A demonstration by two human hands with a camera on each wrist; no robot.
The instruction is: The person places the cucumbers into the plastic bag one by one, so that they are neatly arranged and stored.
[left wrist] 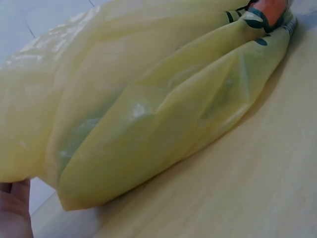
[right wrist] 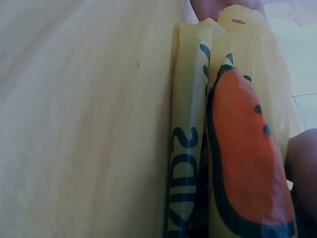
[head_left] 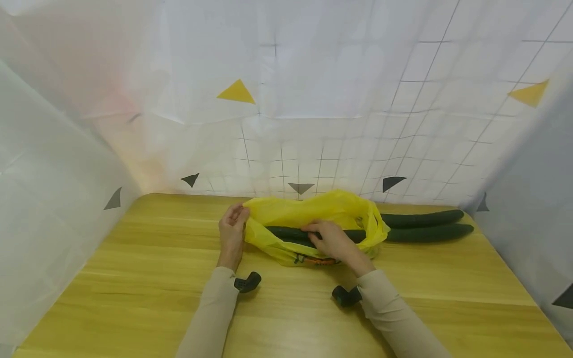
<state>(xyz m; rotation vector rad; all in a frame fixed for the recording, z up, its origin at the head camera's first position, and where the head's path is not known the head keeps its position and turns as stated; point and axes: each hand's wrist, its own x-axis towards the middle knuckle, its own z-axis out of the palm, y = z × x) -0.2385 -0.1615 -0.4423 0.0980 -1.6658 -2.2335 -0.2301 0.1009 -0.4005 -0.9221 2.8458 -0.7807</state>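
Left grip (head_left: 232, 229) is clamped on a crinkled, translucent yellow bag (head_left: 295, 211), orange-printed; and inside, a dark-green cucumber (head_left: 285, 232) is pinched by the right grip (head_left: 332, 239).

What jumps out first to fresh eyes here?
The bright yellow bag near the table's far edge, its left end pinched by the left hand. Next, the dark green cucumber in its opening, under the right hand, and the cucumber lengths beyond the bag's right end.
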